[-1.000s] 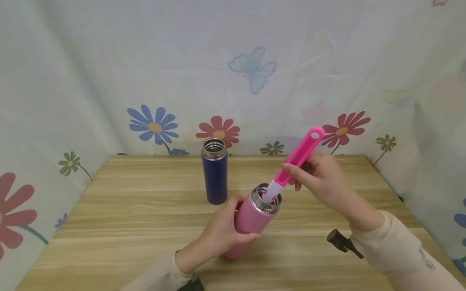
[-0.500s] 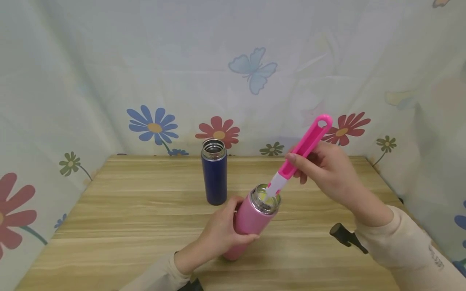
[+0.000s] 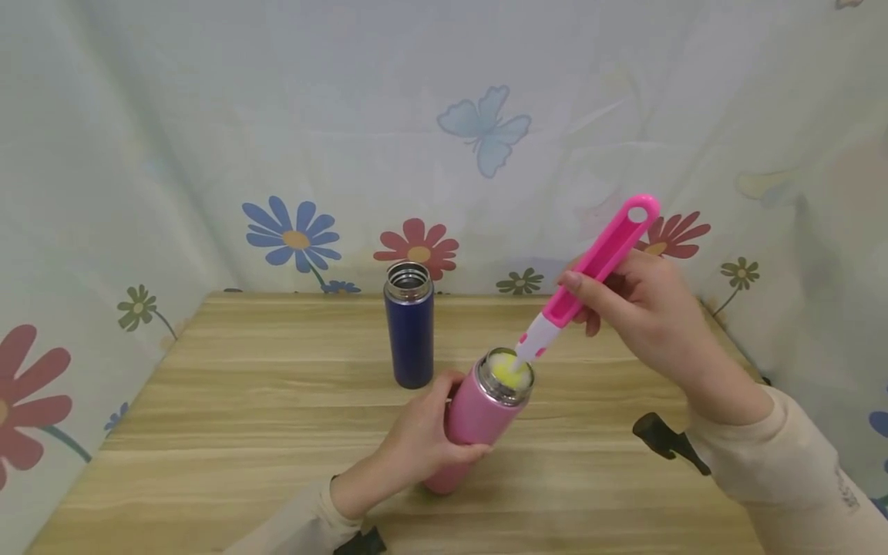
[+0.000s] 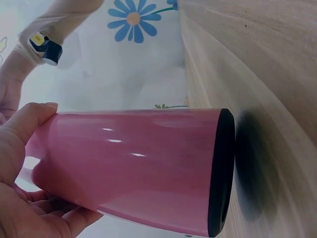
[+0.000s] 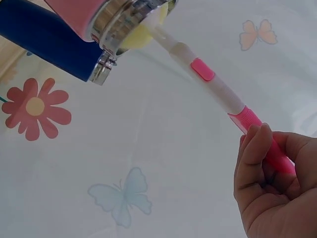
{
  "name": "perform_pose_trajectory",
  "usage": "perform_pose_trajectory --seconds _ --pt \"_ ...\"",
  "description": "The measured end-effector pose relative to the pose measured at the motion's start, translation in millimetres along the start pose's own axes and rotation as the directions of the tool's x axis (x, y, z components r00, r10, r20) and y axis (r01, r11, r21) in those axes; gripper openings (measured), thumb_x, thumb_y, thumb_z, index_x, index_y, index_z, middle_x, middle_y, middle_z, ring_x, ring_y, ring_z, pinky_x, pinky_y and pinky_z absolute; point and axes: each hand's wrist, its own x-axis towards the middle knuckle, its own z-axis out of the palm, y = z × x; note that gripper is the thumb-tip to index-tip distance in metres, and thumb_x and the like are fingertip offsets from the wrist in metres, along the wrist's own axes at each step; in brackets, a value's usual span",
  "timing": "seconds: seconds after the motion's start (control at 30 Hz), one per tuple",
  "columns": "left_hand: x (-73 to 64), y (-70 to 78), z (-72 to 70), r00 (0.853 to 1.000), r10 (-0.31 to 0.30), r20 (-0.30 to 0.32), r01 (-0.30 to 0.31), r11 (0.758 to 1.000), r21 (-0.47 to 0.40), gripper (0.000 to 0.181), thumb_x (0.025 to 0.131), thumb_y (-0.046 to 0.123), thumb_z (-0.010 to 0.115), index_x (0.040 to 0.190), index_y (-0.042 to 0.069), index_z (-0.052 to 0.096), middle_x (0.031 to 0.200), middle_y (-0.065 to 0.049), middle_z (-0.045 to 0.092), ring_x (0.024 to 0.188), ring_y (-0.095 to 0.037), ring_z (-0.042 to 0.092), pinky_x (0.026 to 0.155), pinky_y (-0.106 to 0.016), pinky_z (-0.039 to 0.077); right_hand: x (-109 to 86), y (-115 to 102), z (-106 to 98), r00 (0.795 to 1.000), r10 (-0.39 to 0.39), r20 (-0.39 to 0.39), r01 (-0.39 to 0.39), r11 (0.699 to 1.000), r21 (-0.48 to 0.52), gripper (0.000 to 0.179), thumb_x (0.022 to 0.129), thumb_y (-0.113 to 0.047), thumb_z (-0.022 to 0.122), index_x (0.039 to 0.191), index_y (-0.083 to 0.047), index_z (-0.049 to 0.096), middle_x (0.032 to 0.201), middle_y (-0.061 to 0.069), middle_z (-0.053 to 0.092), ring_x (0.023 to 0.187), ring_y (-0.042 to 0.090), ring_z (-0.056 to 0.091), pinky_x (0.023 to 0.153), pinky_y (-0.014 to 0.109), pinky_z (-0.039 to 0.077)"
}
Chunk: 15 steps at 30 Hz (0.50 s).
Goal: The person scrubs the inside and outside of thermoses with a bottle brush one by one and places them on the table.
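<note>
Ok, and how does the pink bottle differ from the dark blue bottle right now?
The pink cylindrical bottle leans to one side, while the dark blue cylindrical bottle stands upright on the wood-grain table. The left hand grips the pink one; no hand touches the blue one. A yellow-and-white sponge head sits in the pink one's mouth, but none shows in the blue one's. Both have shiny metal necks and no lid on.

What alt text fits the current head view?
The left hand holds a tilted pink bottle while the right hand holds a pink-handled brush, its yellow sponge in the bottle's mouth. Behind, an open blue bottle stands on a wood-grain table, before a flowered backdrop.
</note>
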Motion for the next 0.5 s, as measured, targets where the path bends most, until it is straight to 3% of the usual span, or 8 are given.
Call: perform_pose_trajectory --seconds 0.5 --pt "1.8 -4.5 0.7 1.0 -0.002 0.002 0.002 0.999 -0.04 0.075 0.065 0.026 0.088 0.124 0.011 0.045 0.115 -0.004 0.061 0.098 -0.015 0.063 0.082 -0.03 0.055 1.1 0.1 -7.4 1.0 -0.004 -0.008 0.004 0.999 -0.054 0.004 0.089 -0.008 0.066 0.09 -0.005 0.068 0.062 -0.006 0.06 0.052 0.008 0.054 0.051 0.018 0.047"
